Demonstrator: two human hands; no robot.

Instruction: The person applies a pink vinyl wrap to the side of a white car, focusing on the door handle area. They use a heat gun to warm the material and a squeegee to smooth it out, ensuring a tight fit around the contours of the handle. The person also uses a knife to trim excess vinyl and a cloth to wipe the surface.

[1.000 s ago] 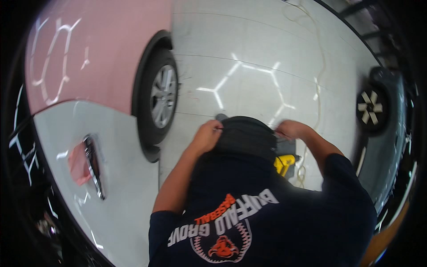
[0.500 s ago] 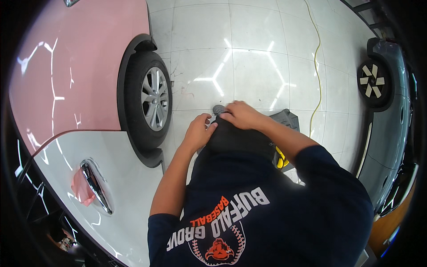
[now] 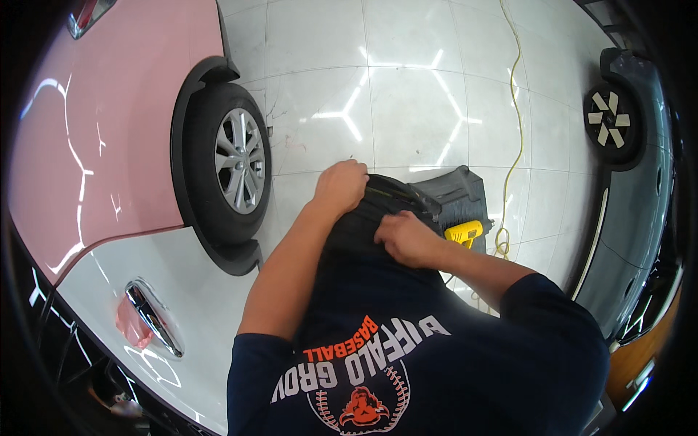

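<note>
Black cloth (image 3: 356, 225) covers my lap and waist; I cannot tell whether it is trousers, an apron or a pouch. At its far left edge my left hand (image 3: 342, 187) is closed, fingers curled over the border. My right hand (image 3: 411, 240) rests closer to my body, its fingers bent in against the same cloth; what they pinch, if anything, is hidden. Just right of that hand a yellow heat gun (image 3: 464, 232) lies on a dark grey ridged platform (image 3: 465, 196).
At left stands a car with a pink panel (image 3: 123, 145), a white door (image 3: 203, 320), a wheel (image 3: 240, 160) and a chrome handle (image 3: 154, 318) with pink film (image 3: 132, 323) behind it. A yellow cable (image 3: 518, 109) crosses the tiled floor (image 3: 313, 94). Another car (image 3: 640, 218) is at right.
My hands were close together at the far edge of the cloth. The right one has drawn back toward my waist; the left has moved slightly forward. More of the heat gun shows.
</note>
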